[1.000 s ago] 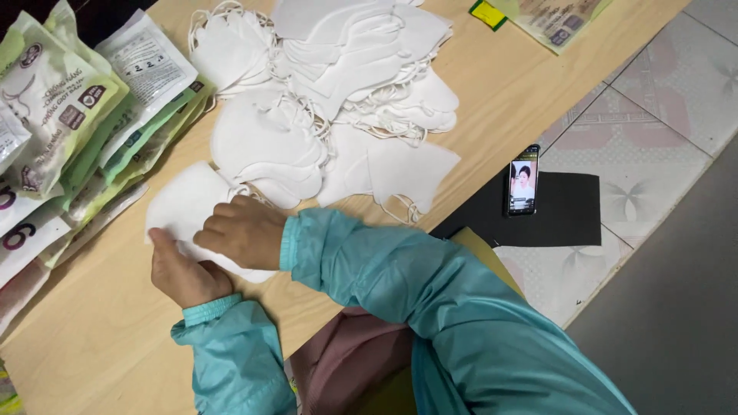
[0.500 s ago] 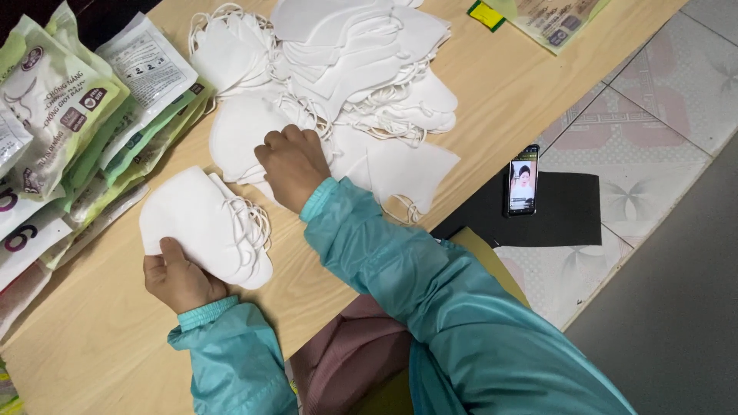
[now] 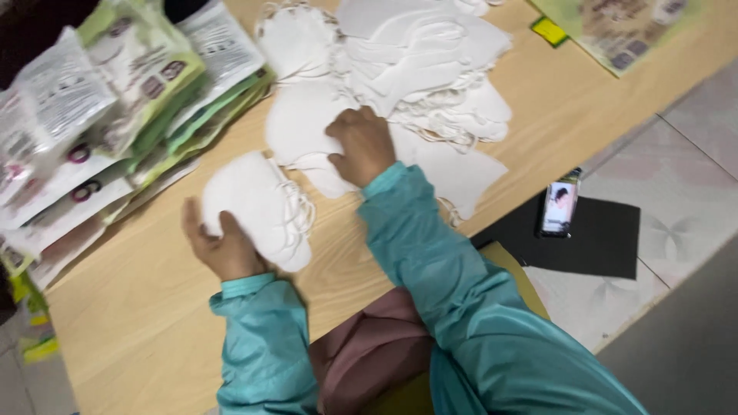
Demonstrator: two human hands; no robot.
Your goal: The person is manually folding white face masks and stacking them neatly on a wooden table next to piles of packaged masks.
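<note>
Two hands at work: left hand (image 3: 219, 246) and right hand (image 3: 363, 144), both in teal sleeves, over a light wooden table (image 3: 138, 338).
Left hand grip: fingers curled round the near edge of a small stack of folded white face masks (image 3: 257, 207); the stack lies flat on the table, ear loops bunched on its right side.
Right hand grip: palm down, fingers bent onto a single white mask (image 3: 307, 131) at the near edge of the loose pile; whether the fingers have pinched it or only press on it, I cannot tell.
Loose pile (image 3: 415, 69): many white masks overlapping, loops tangled, spread across the far middle of the table.
Printed pouches (image 3: 115, 100): green and white flat packets fanned out to the left, just beside the stack.
Phone (image 3: 557, 206): propped upright on a black mat (image 3: 607, 238) on the floor, right of the table.
Technique, judged: separate one mask only, free its loops from neighbours before lifting, and lay it square on the stack while the left hand steadies the edges.
</note>
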